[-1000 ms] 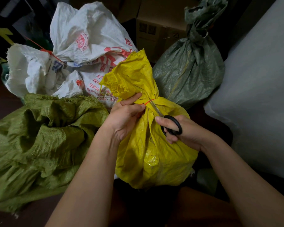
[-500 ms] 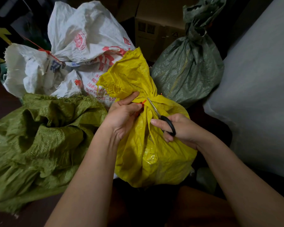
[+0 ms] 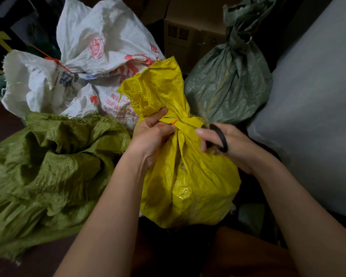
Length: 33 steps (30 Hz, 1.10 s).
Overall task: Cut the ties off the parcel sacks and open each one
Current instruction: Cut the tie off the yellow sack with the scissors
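**Yellow sack held at the neck, scissors drawn off to the side**

The yellow sack [image 3: 188,176] stands in the middle of the view, between the two forearms. Its neck is gathered tight, and the loose top fans out toward 11 o'clock. A thin red tie [image 3: 173,122] shows at the neck, with one short end sticking out; I cannot tell if it is cut through.

The left hand [image 3: 154,134] grips the neck of the yellow sack from the 9 o'clock side, with the thumb on top and the fingers curled into the gathered cloth, just beside the red tie. The right hand [image 3: 228,144] is at 3 o'clock of the neck and holds the scissors [image 3: 220,138] by the black handles, with its fingers through the loops. The blades are blurred and hard to see, so I cannot say if they are open. The fingertips of this hand touch the yellow cloth below the neck.

Around the yellow sack lie other sacks. A light green sack [image 3: 48,166] is at 9 o'clock, wide and crumpled. A white sack [image 3: 100,56] with red print is at 11 o'clock. A dark green sack [image 3: 232,80] is at 1 o'clock, with its neck tied. Behind them stands a cardboard box [image 3: 192,31].
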### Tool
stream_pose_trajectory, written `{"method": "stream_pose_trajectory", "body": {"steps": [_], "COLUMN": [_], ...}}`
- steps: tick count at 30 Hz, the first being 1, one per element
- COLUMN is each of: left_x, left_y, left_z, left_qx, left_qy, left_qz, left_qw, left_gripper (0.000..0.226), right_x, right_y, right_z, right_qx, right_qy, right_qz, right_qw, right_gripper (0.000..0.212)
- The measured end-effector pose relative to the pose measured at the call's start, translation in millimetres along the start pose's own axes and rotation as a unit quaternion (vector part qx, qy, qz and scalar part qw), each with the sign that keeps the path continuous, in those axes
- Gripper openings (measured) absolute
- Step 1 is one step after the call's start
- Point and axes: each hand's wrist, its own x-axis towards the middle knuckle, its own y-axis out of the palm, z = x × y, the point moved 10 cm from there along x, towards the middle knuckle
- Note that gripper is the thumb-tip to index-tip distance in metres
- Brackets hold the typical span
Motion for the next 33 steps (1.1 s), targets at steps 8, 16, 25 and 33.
{"method": "stream_pose_trajectory", "body": {"steps": [8, 16, 25, 33], "left_x": [13, 15, -35, -98], "left_y": [-5, -16, -51, -67], "left_z": [8, 7, -22, -82], "left_qx": [0.019, 0.094, 0.127, 0.113], "left_qy": [0.03, 0.129, 0.109, 0.076], "left_qz": [-0.008, -0.084, -0.196, -0.298], "left_qw": [0.999, 0.984, 0.966, 0.945], "left_gripper": [0.051, 0.029, 0.01, 0.01], "right_x": [24, 38, -20, -69], "right_y": [6, -1, 10, 0], "right_z": [-23, -48, -37, 39], "right_qx": [0.163, 0.13, 0.041, 0.01], "right_qy": [0.002, 0.007, 0.087, 0.145], "right_qz": [-0.098, -0.149, -0.205, -0.238], "right_qw": [0.982, 0.98, 0.974, 0.96], "right_gripper": [0.016, 0.01, 0.033, 0.019]}}
